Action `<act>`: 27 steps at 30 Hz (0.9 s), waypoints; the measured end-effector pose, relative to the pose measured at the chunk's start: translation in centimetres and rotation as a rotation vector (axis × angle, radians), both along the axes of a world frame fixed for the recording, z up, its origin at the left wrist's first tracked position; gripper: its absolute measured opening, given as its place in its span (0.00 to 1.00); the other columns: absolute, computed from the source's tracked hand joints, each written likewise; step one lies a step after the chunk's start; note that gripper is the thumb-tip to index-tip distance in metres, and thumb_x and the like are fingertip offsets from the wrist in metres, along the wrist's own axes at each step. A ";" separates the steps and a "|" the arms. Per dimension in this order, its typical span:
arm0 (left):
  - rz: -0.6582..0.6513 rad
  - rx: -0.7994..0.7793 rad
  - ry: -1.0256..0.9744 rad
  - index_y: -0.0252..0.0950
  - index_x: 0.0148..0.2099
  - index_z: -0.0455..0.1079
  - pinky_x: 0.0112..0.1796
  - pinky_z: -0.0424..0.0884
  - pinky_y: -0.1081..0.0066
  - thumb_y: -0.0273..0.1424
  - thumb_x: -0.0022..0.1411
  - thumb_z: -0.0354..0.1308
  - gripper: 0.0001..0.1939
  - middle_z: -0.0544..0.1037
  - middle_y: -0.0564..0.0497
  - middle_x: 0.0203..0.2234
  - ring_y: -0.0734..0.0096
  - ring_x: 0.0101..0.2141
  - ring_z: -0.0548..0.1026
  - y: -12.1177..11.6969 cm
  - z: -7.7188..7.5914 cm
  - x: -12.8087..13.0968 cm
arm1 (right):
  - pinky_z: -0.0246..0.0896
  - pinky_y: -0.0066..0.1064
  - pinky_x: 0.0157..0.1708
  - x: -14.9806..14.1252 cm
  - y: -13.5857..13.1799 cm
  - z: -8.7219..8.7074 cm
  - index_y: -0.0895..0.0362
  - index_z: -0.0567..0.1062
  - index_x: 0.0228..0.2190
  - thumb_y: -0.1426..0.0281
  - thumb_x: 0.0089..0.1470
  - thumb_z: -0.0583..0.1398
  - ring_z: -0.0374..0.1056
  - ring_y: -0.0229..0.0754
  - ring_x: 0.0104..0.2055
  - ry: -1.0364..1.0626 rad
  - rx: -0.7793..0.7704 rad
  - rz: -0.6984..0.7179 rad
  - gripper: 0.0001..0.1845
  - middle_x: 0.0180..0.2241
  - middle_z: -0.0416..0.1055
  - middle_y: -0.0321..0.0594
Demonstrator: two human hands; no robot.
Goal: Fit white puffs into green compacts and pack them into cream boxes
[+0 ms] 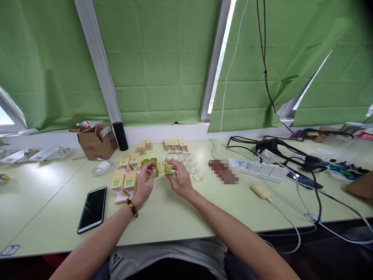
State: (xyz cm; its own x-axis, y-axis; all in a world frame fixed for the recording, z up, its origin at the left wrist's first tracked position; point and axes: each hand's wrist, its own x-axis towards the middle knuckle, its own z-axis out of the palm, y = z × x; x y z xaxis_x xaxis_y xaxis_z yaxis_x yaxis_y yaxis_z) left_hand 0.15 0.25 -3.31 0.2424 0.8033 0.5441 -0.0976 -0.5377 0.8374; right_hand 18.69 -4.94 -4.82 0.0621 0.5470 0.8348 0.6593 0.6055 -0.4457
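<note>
My right hand [181, 181] is closed around a small green block-shaped piece [168, 168], with a whitish part showing beside it. My left hand [145, 183] is just to the left, fingers apart and bent, with nothing visible in it. Beyond its fingertips lie several square green pieces [153, 160]. Small yellow pieces [161, 165] stand in a cluster between the hands. Clear plastic cups [199, 176] with yellow bits inside sit right of my right hand. Left of my left hand stand open beige cartons [117, 182] with green squares on their fronts.
More small cartons [176, 146] stand at the back. A black phone [92, 210] lies at left, near a charger [103, 167], a cardboard box [97, 144] and a black cylinder [120, 136]. On the right are a power strip [262, 171], cables, a headset [291, 153] and a beige mouse-like object [260, 191].
</note>
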 end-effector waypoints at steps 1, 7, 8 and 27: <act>-0.011 0.040 0.033 0.40 0.56 0.72 0.50 0.68 0.63 0.39 0.68 0.63 0.17 0.77 0.43 0.51 0.60 0.49 0.73 -0.2 0.2 -0.1 | 0.78 0.48 0.50 0.0 -0.1 0.1 0.49 0.68 0.60 0.71 0.61 0.64 0.70 0.54 0.58 -0.021 0.006 -0.017 0.26 0.56 0.71 0.49; -0.041 0.302 0.169 0.43 0.64 0.68 0.58 0.66 0.55 0.29 0.65 0.64 0.26 0.72 0.41 0.59 0.53 0.58 0.69 -1.3 0.7 -0.3 | 0.76 0.48 0.53 -0.1 -0.4 0.4 0.47 0.62 0.67 0.72 0.64 0.61 0.71 0.54 0.57 -0.163 0.042 -0.015 0.34 0.56 0.67 0.51; -0.042 0.331 0.179 0.44 0.65 0.68 0.59 0.66 0.54 0.29 0.65 0.63 0.27 0.72 0.41 0.60 0.52 0.60 0.68 -1.4 0.7 -0.2 | 0.76 0.49 0.54 -0.2 -0.3 0.3 0.48 0.61 0.68 0.73 0.63 0.62 0.70 0.54 0.58 -0.176 0.043 -0.004 0.35 0.56 0.68 0.52; 0.056 0.505 0.210 0.43 0.61 0.72 0.58 0.70 0.51 0.31 0.67 0.65 0.21 0.78 0.42 0.52 0.53 0.57 0.71 -0.3 0.3 -0.2 | 0.75 0.44 0.50 0.2 -0.3 0.7 0.52 0.76 0.49 0.72 0.66 0.60 0.73 0.51 0.56 -0.350 0.240 -0.098 0.11 0.53 0.74 0.52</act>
